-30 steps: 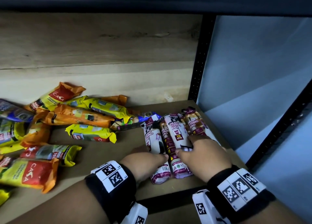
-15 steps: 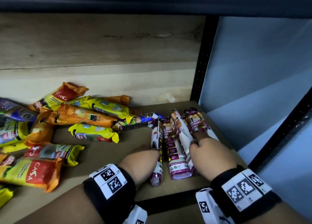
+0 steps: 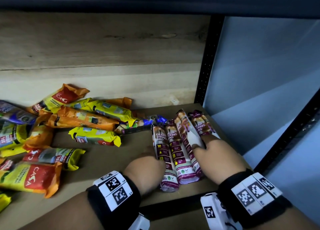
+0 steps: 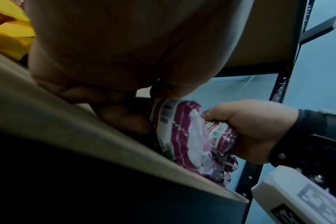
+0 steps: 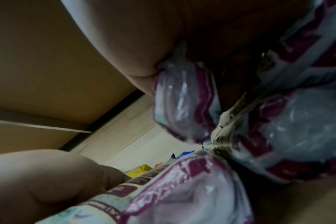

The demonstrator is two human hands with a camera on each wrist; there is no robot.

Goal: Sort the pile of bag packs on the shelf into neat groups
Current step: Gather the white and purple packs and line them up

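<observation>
Several purple and white draw string bag packs (image 3: 174,153) lie side by side, labels up, at the right end of the shelf board (image 3: 112,157). My left hand (image 3: 155,162) presses against the leftmost pack, thumb above it and curled fingers (image 4: 123,119) at its side. Over the right packs lies my right hand (image 3: 204,143), gripping their near ends (image 4: 184,136) with its thumb round them. The right wrist view is filled by the crinkled pack ends (image 5: 182,106) against my palm.
A loose pile of yellow and orange packs (image 3: 78,118) covers the shelf's left half, with a blue pack (image 3: 150,121) touching the purple row's far end. A black upright post (image 3: 207,65) stands behind the row. The shelf's dark front edge (image 3: 173,210) runs under my wrists.
Half a second ago the purple packs were tipped on edge between my hands; now they lie with labels up, pressed into a tight row. The right hand slid slightly forward over them.
</observation>
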